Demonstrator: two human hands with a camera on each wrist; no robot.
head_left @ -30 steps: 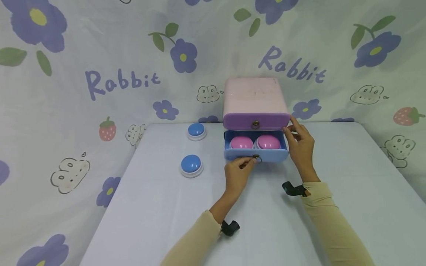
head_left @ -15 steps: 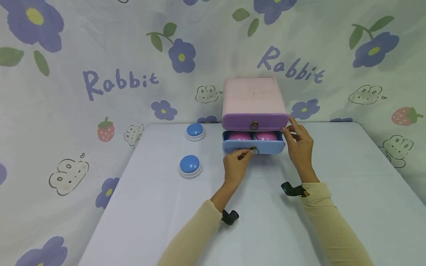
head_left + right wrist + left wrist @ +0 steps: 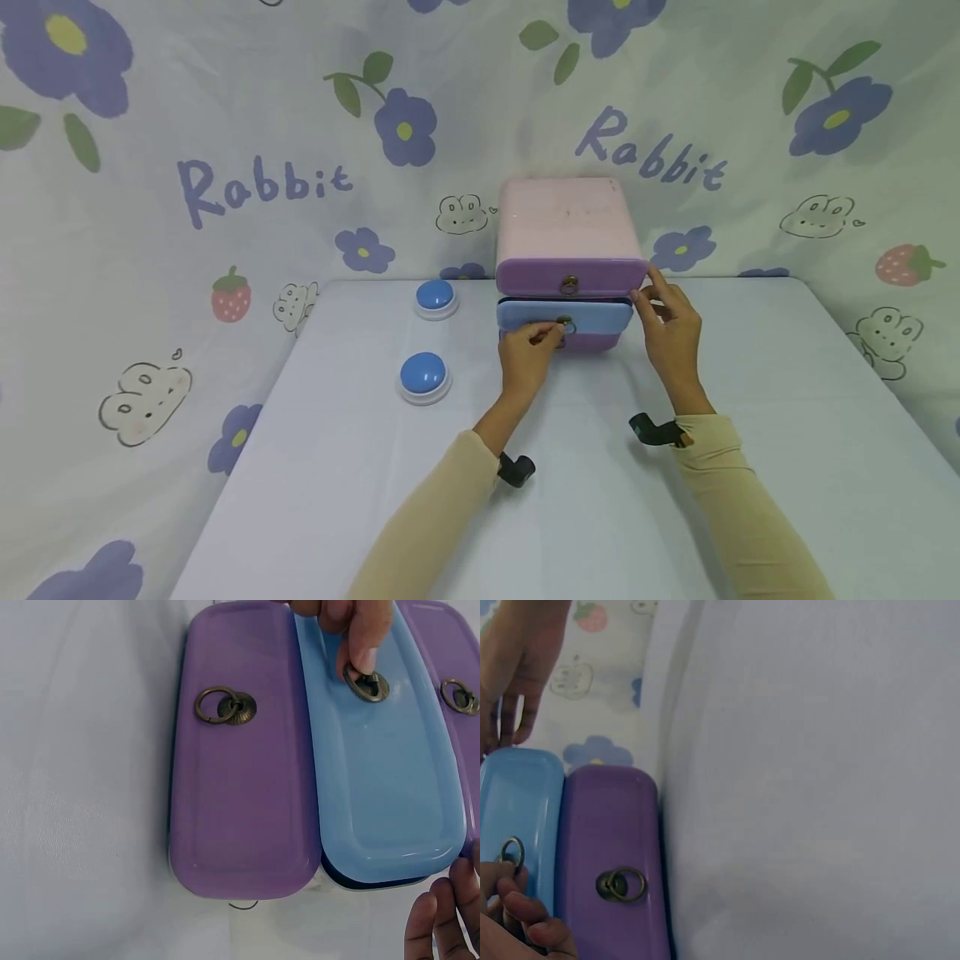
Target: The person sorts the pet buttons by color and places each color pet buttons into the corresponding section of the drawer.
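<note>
Compared with the frame half a second earlier, the blue drawer [image 3: 532, 312] sits further into the pink cabinet [image 3: 566, 218]; its front now conceals the contents, and the left hand [image 3: 527, 357] is further in with it. Right hand [image 3: 670, 329] holds the same position at the cabinet's right front corner.

Left fingers are clamped on the drawer's brass ring [image 3: 379, 691], pinched between thumb and finger. Right fingers are apart, thumb and index touching the right end of the upper purple drawer [image 3: 528, 277].

Location: the blue drawer occupies the middle level, between the upper purple drawer and the lower purple drawer [image 3: 585, 832]. Its front stands slightly proud of the cabinet, a dark gap showing at one end in the right wrist view.

Two blue domed buttons on white bases rest on the white surface [image 3: 300, 500], left of the cabinet: the far button [image 3: 435, 296] near the patterned backdrop [image 3: 270, 225], the near button [image 3: 422, 374] closer to the person.
</note>
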